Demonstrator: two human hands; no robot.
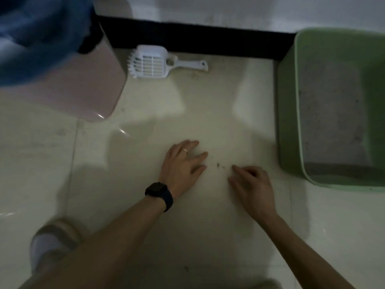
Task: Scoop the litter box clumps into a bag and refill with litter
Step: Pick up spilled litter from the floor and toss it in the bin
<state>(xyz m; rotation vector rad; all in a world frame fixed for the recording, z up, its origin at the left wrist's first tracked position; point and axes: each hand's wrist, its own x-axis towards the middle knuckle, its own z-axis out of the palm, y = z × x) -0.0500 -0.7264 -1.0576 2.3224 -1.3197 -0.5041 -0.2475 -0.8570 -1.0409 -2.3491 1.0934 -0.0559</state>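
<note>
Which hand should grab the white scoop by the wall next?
Probably the left hand. It lies open on the floor on the scoop's side, with bare floor between. The right hand sits nearer the green litter box, farther from the scoop.

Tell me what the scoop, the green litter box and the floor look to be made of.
Scoop: white moulded plastic, judging by the slots and teeth. Litter box: green plastic, probably matte, with smooth rounded walls. Floor: pale glossy tile, likely ceramic; it shows reflections and a grout line.
</note>
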